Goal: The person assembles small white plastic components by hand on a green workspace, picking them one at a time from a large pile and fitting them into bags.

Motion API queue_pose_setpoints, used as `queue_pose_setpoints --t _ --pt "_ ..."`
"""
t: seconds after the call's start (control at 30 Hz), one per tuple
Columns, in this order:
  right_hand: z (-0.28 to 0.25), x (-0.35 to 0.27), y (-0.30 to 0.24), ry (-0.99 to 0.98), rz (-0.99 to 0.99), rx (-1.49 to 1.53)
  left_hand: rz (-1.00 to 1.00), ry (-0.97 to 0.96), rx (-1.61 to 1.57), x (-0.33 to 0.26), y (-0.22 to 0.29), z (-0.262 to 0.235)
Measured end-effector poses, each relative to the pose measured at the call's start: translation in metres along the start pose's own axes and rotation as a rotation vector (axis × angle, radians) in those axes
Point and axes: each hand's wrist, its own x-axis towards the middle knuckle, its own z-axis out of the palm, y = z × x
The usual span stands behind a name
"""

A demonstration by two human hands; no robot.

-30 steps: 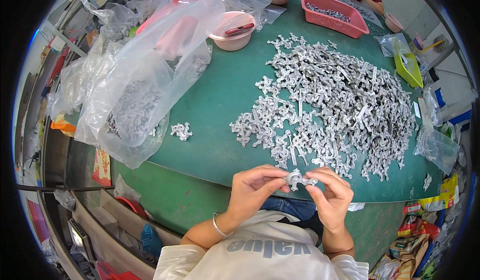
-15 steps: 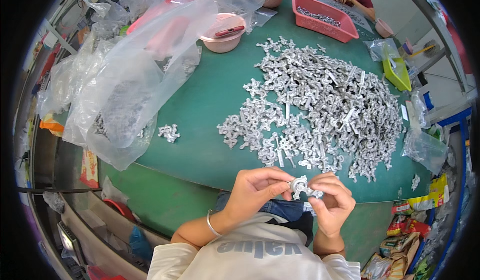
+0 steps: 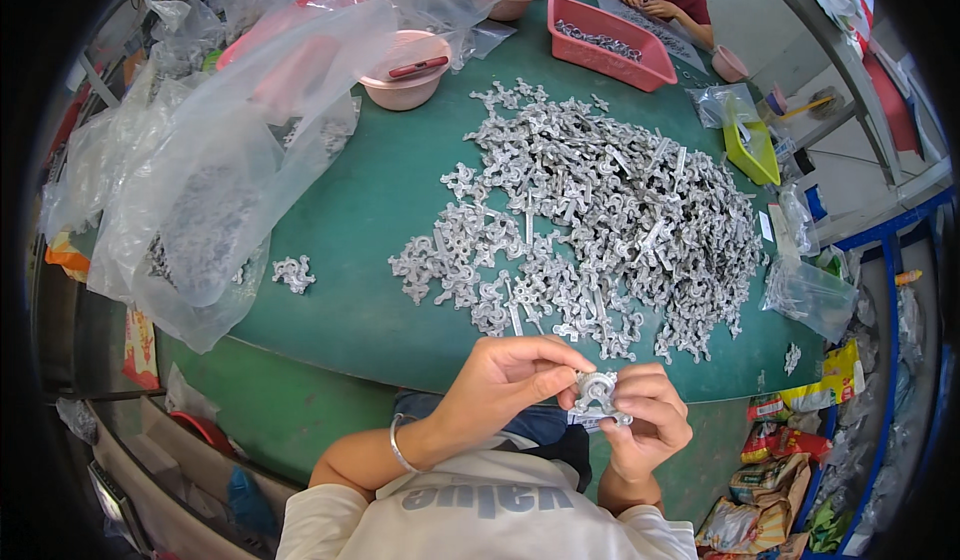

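Note:
Between my two hands, just off the table's near edge, is a small silver-grey metal casting [image 3: 598, 392] with a rounded, curved top and short arms. My left hand [image 3: 530, 372] pinches its left side between thumb and fingers. On the other side, my right hand [image 3: 648, 412] grips it with curled fingers and thumb. A large pile of similar castings [image 3: 620, 200] spreads over the green table [image 3: 330, 310] beyond my hands. One small cluster of castings [image 3: 293, 274] lies apart at the left, and a single casting [image 3: 792, 358] lies near the right edge.
A clear plastic bag [image 3: 210, 200] holding castings covers the table's left side. Behind stand a pink bowl [image 3: 405, 90] with a red phone across it and a pink tray [image 3: 612, 45] of parts. A yellow-green basket [image 3: 752, 150] sits right. Across the table, a person's hands [image 3: 645, 2] work.
The casting has turned between my fingers, so its curved side now shows more fully. My view has shifted, moving the table and pile leftward in the picture.

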Motion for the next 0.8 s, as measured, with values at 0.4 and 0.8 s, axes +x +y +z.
queue_pose_setpoints --t 0.4,0.8 --pt "-0.001 0.0 -0.001 -0.006 -0.036 -0.02 -0.017 -0.047 -0.029 0.001 -0.002 -0.001" --pt "0.007 -0.013 -0.002 0.014 -0.05 -0.11 -0.069 -0.055 -0.059 0.0 0.003 0.003"
